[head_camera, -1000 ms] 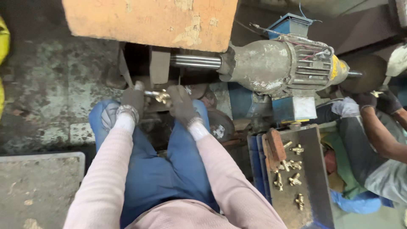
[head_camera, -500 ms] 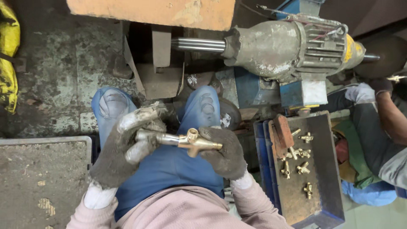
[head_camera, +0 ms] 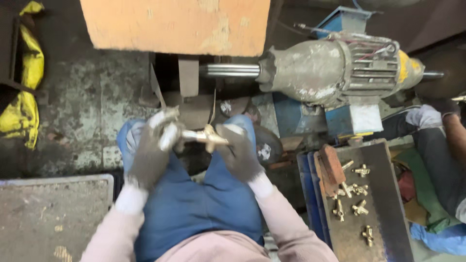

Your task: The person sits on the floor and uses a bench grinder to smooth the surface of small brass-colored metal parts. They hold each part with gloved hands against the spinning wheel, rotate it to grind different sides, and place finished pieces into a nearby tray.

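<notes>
Raised since earlier, our left hand (head_camera: 153,153) and right hand (head_camera: 239,153) each clasp the brass fitting (head_camera: 204,138); we judge it rigid, heavy, best held by its ends.

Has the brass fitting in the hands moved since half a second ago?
Yes. The brass fitting, held by both hands, has gone up the picture, closer to the grey motor and its shaft.

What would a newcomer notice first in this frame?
Probably the brass fitting at centre, gripped at each end by the gloved left hand and right hand above blue-trousered knees. Next, the big grey motor upper right, and more brass fittings on the tray lower right.
</notes>
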